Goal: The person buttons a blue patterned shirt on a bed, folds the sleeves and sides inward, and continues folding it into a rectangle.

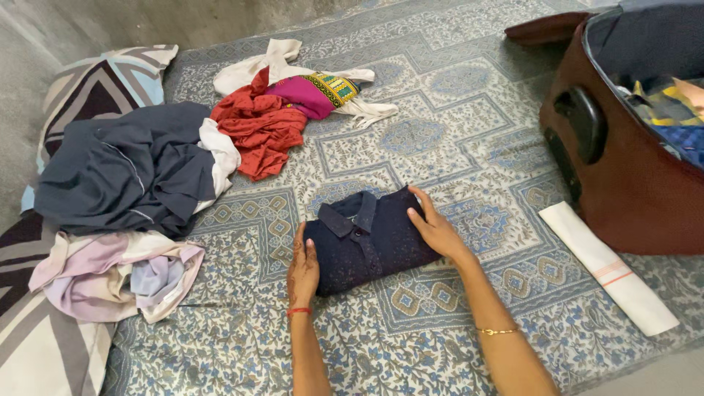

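Observation:
A folded dark navy collared shirt [370,238] lies on the patterned bedsheet [455,125] in the middle of the view. My left hand [302,270] rests flat against the shirt's left edge, fingers together, a red thread on the wrist. My right hand [434,226] presses on the shirt's right side, fingers spread over the fabric, with a thin gold bangle on the forearm. Neither hand grips anything; both lie flat on the shirt.
A heap of clothes lies at left: dark blue garment [128,169], pale pink cloth [110,275], red cloth [260,128], magenta piece [312,94]. An open maroon suitcase [623,169] with clothes stands at right. A folded white cloth [609,268] lies beside it. Striped pillows [95,81] sit far left.

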